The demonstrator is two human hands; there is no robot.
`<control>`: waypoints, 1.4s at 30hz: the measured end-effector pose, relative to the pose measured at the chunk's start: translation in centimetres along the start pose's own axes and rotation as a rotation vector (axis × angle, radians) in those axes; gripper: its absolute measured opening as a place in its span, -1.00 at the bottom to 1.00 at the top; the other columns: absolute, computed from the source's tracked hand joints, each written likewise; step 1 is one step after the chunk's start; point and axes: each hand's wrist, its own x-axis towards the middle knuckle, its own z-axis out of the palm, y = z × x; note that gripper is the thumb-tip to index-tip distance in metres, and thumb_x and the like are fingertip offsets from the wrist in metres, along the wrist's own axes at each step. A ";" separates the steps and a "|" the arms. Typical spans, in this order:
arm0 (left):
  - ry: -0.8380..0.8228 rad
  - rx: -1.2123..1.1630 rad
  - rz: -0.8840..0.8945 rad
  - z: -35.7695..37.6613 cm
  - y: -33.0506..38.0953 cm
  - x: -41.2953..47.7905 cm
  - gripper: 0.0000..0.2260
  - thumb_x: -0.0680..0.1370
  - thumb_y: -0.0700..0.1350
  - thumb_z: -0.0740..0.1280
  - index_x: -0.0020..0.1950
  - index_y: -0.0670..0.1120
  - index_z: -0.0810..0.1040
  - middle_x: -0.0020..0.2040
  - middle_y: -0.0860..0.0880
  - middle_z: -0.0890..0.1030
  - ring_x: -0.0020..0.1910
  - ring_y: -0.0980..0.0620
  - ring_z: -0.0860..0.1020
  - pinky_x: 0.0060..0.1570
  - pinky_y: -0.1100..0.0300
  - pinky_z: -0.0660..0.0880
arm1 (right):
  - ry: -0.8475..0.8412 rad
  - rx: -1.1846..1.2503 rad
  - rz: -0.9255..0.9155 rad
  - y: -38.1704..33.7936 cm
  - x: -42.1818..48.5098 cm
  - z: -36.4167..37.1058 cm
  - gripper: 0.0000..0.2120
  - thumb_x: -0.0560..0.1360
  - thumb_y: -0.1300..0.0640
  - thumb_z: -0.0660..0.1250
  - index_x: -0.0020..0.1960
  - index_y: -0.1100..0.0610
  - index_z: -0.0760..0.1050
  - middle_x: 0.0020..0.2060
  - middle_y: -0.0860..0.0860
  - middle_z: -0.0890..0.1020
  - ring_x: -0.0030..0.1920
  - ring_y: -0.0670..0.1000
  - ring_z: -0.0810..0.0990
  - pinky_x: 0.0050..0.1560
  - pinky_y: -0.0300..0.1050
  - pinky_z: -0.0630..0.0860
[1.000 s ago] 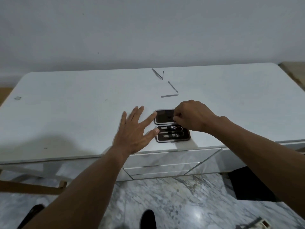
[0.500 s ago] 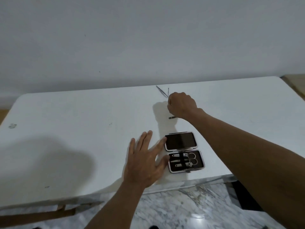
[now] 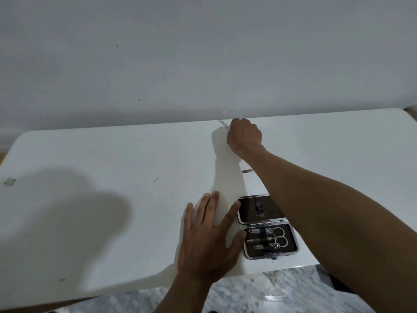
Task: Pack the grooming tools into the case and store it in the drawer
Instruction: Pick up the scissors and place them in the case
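Observation:
A small dark grooming case (image 3: 291,241) lies open near the front edge of the white table (image 3: 112,154). Its near half holds scissors (image 3: 279,237) and two other metal tools under straps; the far half (image 3: 250,210) holds no tool. My left hand (image 3: 209,240) lies flat on the table, with the index finger and thumb touching the case's left side. My right hand (image 3: 244,136) reaches to the table's back edge, fingers curled around thin metal tweezers (image 3: 223,123), whose tip sticks out at the upper left. A flat metal file (image 3: 247,171) shows beside my right forearm.
A plain grey wall rises directly behind the table. Marble floor (image 3: 270,292) shows below the front edge. My shadow covers the left part of the tabletop. No drawer is in view.
My right hand left the case, passed over the loose tools and went further back to the tweezers. My left hand stayed beside the case. The view rose, hiding the drawers.

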 end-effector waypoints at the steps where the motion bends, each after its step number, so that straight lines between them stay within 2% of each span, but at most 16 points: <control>1: -0.001 0.004 -0.002 0.0 0.0 0.0 -0.46 0.57 0.31 0.05 0.54 0.31 0.02 0.58 -0.09 0.17 0.57 -0.08 0.07 0.47 -0.16 -0.06 | 0.003 0.005 -0.005 0.0 0.1 -0.1 -0.82 0.51 0.33 0.17 0.07 0.25 0.47 0.10 0.19 0.51 0.10 0.24 0.54 -0.10 -0.05 0.35; 3: 0.000 0.010 -0.005 0.1 0.0 0.0 -0.45 0.57 0.31 0.05 0.54 0.31 0.01 0.58 -0.09 0.15 0.57 -0.08 0.05 0.47 -0.16 -0.06 | 0.010 0.004 -0.028 0.0 0.0 -0.1 -0.84 0.49 0.34 0.21 0.04 0.28 0.49 0.11 0.19 0.49 0.12 0.23 0.51 -0.11 -0.05 0.35; 6: 0.008 0.020 -0.009 0.0 0.1 0.1 -0.46 0.57 0.33 0.02 0.54 0.31 0.01 0.59 -0.08 0.13 0.57 -0.07 0.02 0.48 -0.17 -0.06 | -0.023 -0.052 -0.106 0.1 -0.2 -0.3 -0.84 0.46 0.35 0.23 0.02 0.27 0.50 0.04 0.20 0.58 0.12 0.23 0.52 -0.11 -0.06 0.37; 9: 0.016 0.032 -0.018 -0.4 0.3 0.1 -0.47 0.57 0.34 -0.03 0.54 0.30 0.04 0.58 -0.09 0.15 0.57 -0.08 0.03 0.48 -0.16 -0.04 | -0.026 -0.058 -0.155 0.3 -0.8 -0.3 -0.81 0.44 0.37 0.22 0.05 0.25 0.45 -0.06 0.18 0.60 0.01 0.23 0.54 -0.17 -0.06 0.32; 11: 0.016 0.044 -0.024 -0.4 0.3 0.1 -0.47 0.57 0.36 -0.08 0.53 0.31 0.00 0.59 -0.07 0.12 0.57 -0.05 -0.01 0.49 -0.15 -0.07 | -0.027 -0.032 -0.155 0.6 -1.5 -0.5 -0.80 0.44 0.36 0.23 0.05 0.23 0.41 -0.15 0.14 0.51 -0.10 0.18 0.45 -0.19 -0.06 0.29; 13: 0.022 0.033 -0.033 -0.5 0.3 0.1 -0.48 0.57 0.37 -0.09 0.53 0.32 0.03 0.59 -0.05 0.13 0.57 -0.03 0.00 0.50 -0.14 -0.04 | -0.037 -0.016 -0.168 1.0 -2.2 -0.9 -0.87 0.42 0.36 0.22 -0.07 0.21 0.37 -0.21 0.11 0.44 -0.15 0.16 0.37 -0.22 -0.06 0.28; 15: 0.031 0.042 -0.036 -0.4 0.3 0.1 -0.48 0.56 0.34 -0.02 0.52 0.29 0.14 0.57 -0.05 0.20 0.56 -0.03 0.08 0.49 -0.15 0.05 | -0.048 0.018 -0.181 1.7 -3.1 -1.5 -0.94 0.40 0.34 0.23 -0.14 0.24 0.43 -0.25 0.10 0.47 -0.16 0.20 0.45 -0.26 -0.08 0.32; 17: 0.044 0.068 -0.024 -0.1 0.3 0.0 -0.48 0.55 0.31 0.06 0.52 0.26 0.20 0.55 -0.06 0.25 0.54 -0.04 0.14 0.47 -0.16 0.11 | -0.067 0.076 -0.195 2.7 -4.3 -2.3 -0.85 0.41 0.28 0.27 -0.08 0.23 0.59 -0.17 0.11 0.59 -0.11 0.20 0.57 -0.23 -0.08 0.45; 20: 0.059 0.097 -0.007 0.2 0.1 -0.1 -0.48 0.56 0.30 0.07 0.52 0.25 0.20 0.55 -0.07 0.25 0.53 -0.06 0.16 0.47 -0.16 0.12 | -0.091 0.110 -0.257 5.1 -6.8 -3.8 -0.81 0.45 0.20 0.27 -0.03 0.17 0.65 -0.08 0.11 0.67 -0.08 0.19 0.62 -0.09 0.00 0.59; 25: 0.044 0.122 -0.002 0.1 0.0 -0.2 -0.46 0.56 0.33 -0.02 0.53 0.26 0.15 0.56 -0.06 0.22 0.54 -0.06 0.13 0.49 -0.15 0.07 | -0.113 0.124 -0.319 9.4 -11.6 -5.4 -0.80 0.50 0.15 0.27 0.02 0.10 0.66 -0.04 0.08 0.70 -0.05 0.18 0.63 -0.03 0.03 0.59; 29: 0.026 0.131 -0.015 0.0 0.0 -0.2 -0.44 0.54 0.36 -0.11 0.54 0.29 0.08 0.58 -0.03 0.16 0.56 -0.02 0.06 0.50 -0.09 -0.02 | -0.146 0.068 -0.381 12.1 -14.7 -5.8 -0.81 0.53 0.14 0.29 0.06 0.10 0.64 -0.04 0.07 0.70 -0.05 0.13 0.63 -0.06 -0.06 0.53; 33: 0.029 0.117 -0.013 0.2 0.0 -0.1 -0.43 0.53 0.37 -0.13 0.53 0.29 0.09 0.58 -0.03 0.15 0.56 -0.02 0.05 0.50 -0.11 -0.02 | -0.161 0.000 -0.431 14.3 -16.6 -5.7 -0.80 0.54 0.18 0.27 0.08 0.12 0.64 0.01 0.09 0.70 0.00 0.14 0.61 -0.06 -0.10 0.44; 42: 0.036 0.117 -0.006 0.5 -0.3 -0.2 -0.43 0.52 0.39 -0.17 0.53 0.31 0.06 0.59 -0.02 0.13 0.56 -0.02 0.04 0.51 -0.10 -0.03 | -0.130 -0.053 -0.467 15.0 -17.5 -5.1 -0.77 0.51 0.25 0.24 0.05 0.11 0.64 -0.01 0.10 0.70 -0.01 0.18 0.61 -0.03 -0.01 0.54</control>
